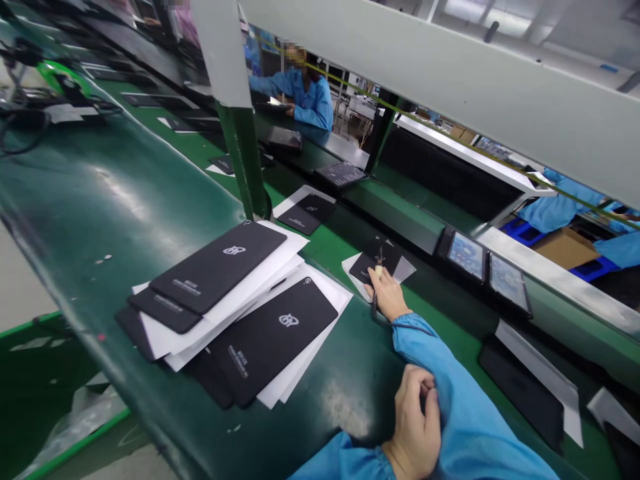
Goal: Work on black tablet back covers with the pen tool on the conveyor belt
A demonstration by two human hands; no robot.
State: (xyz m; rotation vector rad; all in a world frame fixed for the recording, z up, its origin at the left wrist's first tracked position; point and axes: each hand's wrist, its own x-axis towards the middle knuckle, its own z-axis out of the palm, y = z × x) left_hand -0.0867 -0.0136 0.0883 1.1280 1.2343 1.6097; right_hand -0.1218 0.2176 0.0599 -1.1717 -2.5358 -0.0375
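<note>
Green bench (360, 360): corded tool (379, 271) in right grip (389, 297), black panel (367, 259) beneath.

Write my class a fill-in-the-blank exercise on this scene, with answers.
The right hand grips a corded tool over a panel that is ____.
The left hand emerges from a sleeve coloured ____.
Sheets among the stacked panels are ____.
A green bin shows at the picture's lower ____ corner.

Missing words: black; blue; white; left.

White logos (289, 321) and small print (239, 362), too unclear to read, mark black back covers (210, 270) near the green-and-white post (242, 150).
</note>
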